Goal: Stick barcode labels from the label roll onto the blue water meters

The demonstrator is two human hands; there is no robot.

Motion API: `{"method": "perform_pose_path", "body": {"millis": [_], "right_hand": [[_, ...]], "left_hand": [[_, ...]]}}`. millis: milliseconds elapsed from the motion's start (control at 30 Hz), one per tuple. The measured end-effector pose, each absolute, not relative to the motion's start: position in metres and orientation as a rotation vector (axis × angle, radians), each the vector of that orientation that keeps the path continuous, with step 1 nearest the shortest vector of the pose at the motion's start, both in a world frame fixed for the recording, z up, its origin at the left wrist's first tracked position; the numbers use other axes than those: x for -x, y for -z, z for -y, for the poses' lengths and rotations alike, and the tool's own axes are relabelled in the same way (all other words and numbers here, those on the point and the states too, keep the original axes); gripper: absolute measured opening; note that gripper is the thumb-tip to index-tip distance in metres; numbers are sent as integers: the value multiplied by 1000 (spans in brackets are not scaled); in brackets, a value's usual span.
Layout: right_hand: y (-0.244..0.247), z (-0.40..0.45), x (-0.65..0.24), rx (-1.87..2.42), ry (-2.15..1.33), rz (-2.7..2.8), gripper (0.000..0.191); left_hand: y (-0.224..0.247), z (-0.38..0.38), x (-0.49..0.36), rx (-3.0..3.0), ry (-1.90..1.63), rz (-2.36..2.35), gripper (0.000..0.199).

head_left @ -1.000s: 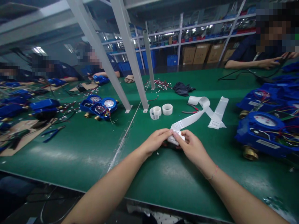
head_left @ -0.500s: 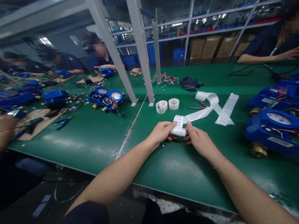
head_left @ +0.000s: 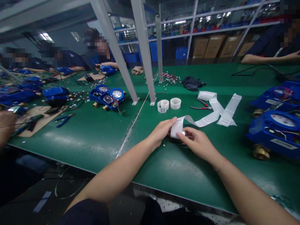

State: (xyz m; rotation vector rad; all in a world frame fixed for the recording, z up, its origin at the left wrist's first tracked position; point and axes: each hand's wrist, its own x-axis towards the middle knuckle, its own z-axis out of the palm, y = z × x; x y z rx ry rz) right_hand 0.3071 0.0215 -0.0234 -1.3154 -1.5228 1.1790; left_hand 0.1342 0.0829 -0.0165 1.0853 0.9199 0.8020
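Green table [head_left: 89,147]: label strip [head_left: 177,127] btwn L hand [head_left: 161,132] & R hand [head_left: 198,142], grips clamped on it.

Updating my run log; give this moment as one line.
left hand: holds label strip | right hand: holds label strip | ahead: tape rolls, red pliers

Right hand [head_left: 195,140]: thumb now on the roll [head_left: 175,133], earlier beside it.
Strip [head_left: 207,120]: now arches up beyond this hand, flatter before.
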Motion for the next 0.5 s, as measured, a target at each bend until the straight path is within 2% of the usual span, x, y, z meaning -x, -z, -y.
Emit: {"method": "perform_pose_path", "body": {"millis": [100,233,400,500], "right_hand": [[24,-22,-310,1293,-1313,1543,42],[22,-20,-314,1260,-1329,1728,39],[8,-19,-320,1244,-1158,2089,36],[-4,-17,-327,1228,-1254,2236,40]], "left_hand": [[15,-84,-133,-1027,-817,-866,54],[12,-84,-131,-1050,-888,-763,41],[4,-81,-129,-1007,-906,-681,58],[0,-79,-129,-993,-933,-670,72]]}}
